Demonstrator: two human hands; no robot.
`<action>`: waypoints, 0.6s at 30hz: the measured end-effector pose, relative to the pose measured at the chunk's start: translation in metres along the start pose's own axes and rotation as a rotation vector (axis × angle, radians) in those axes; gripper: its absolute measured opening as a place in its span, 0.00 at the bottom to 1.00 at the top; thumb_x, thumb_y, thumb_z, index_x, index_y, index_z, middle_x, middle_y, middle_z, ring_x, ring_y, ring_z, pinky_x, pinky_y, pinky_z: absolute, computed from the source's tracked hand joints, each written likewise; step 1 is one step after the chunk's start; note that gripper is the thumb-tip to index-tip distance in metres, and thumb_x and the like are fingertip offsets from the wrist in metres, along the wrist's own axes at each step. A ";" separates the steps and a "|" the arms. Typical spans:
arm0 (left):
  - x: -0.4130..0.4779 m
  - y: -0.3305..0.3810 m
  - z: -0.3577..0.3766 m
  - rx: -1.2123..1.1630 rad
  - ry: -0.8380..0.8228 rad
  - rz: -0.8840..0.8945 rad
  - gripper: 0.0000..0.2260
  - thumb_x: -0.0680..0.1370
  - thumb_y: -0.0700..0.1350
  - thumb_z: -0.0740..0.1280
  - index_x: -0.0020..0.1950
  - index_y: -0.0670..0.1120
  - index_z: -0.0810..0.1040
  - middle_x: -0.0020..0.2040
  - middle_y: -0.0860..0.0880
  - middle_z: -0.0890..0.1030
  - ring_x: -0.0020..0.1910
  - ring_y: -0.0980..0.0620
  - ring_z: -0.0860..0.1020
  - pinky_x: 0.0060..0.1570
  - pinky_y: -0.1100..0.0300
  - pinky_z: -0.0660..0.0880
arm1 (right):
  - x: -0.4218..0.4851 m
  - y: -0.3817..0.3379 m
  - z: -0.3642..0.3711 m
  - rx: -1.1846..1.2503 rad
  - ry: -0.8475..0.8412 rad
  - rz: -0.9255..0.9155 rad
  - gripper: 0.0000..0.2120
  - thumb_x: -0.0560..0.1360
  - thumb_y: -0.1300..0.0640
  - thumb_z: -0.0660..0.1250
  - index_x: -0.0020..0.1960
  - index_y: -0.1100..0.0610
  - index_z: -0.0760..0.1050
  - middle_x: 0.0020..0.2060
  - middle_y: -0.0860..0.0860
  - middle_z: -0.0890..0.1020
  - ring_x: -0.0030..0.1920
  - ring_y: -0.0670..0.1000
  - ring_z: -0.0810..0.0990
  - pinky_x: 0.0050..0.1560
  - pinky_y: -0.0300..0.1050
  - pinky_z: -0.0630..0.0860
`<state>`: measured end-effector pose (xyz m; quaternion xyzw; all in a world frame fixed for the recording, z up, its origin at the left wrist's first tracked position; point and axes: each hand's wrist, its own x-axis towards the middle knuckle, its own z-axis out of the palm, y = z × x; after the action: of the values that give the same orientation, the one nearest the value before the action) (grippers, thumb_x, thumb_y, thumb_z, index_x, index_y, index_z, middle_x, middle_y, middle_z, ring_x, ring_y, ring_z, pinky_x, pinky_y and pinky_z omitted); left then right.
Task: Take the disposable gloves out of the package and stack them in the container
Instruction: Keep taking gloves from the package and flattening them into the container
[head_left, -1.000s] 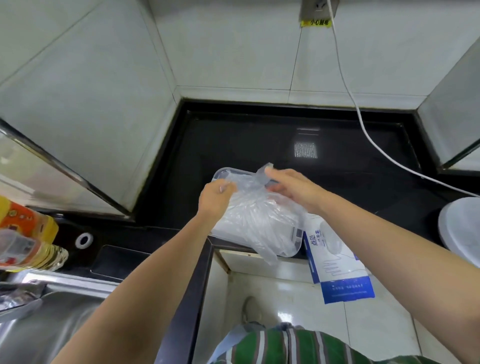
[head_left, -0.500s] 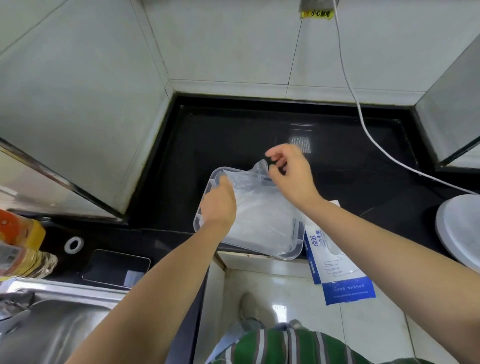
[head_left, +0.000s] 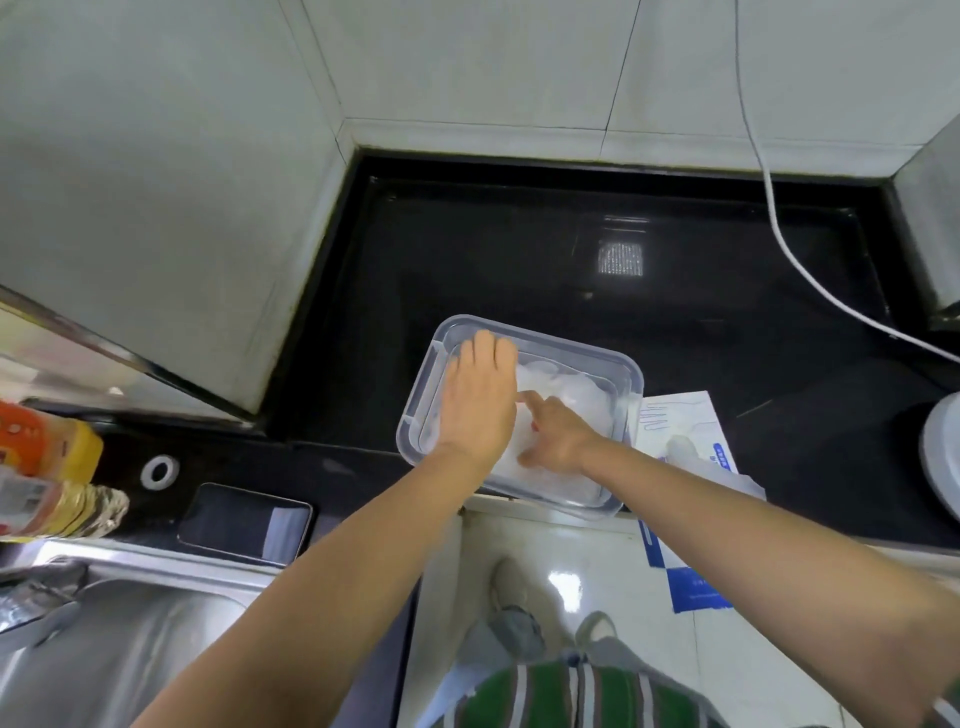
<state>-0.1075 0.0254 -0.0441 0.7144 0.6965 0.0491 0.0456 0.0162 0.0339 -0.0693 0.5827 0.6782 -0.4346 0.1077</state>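
A clear plastic container (head_left: 626, 374) sits at the front edge of the black counter (head_left: 519, 249). Translucent disposable gloves (head_left: 566, 392) lie flat inside it. My left hand (head_left: 478, 400) lies palm down on the left part of the gloves, fingers straight. My right hand (head_left: 553, 436) rests on the gloves beside it, its index finger stretched toward the left hand. The white and blue glove package (head_left: 685, 452) lies just right of the container and hangs over the counter edge.
A white cable (head_left: 779, 244) runs down the wall and across the counter's right side. A white round object (head_left: 943, 452) stands at far right. A phone (head_left: 244, 522) lies left of the container, beside a steel sink (head_left: 119, 639). Bottles (head_left: 41, 467) stand at far left.
Both hands came down from holding the gloves above the container and now lie on them inside it. The right hand let go of the glove's top corner.
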 end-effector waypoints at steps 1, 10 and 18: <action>0.002 0.003 0.003 -0.010 -0.052 0.044 0.17 0.76 0.36 0.65 0.63 0.44 0.69 0.60 0.45 0.72 0.56 0.48 0.74 0.53 0.59 0.74 | 0.002 0.000 0.001 -0.004 -0.009 0.002 0.41 0.72 0.59 0.72 0.78 0.49 0.53 0.66 0.57 0.67 0.59 0.58 0.76 0.57 0.50 0.77; 0.012 -0.024 0.054 -0.212 -0.698 -0.229 0.37 0.75 0.54 0.71 0.75 0.54 0.50 0.73 0.43 0.58 0.70 0.40 0.64 0.67 0.46 0.69 | 0.008 0.013 0.003 -0.257 -0.078 0.134 0.51 0.74 0.58 0.71 0.79 0.45 0.34 0.77 0.58 0.47 0.75 0.63 0.58 0.69 0.54 0.69; 0.014 -0.033 0.067 -0.077 -0.776 -0.166 0.37 0.77 0.52 0.66 0.77 0.57 0.44 0.77 0.43 0.50 0.73 0.39 0.60 0.68 0.46 0.66 | 0.012 0.008 0.009 -0.341 -0.055 0.191 0.46 0.77 0.66 0.64 0.79 0.47 0.34 0.77 0.59 0.43 0.75 0.64 0.51 0.70 0.54 0.65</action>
<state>-0.1314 0.0402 -0.1144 0.6191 0.6805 -0.2022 0.3357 0.0165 0.0352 -0.0868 0.6055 0.6805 -0.3169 0.2642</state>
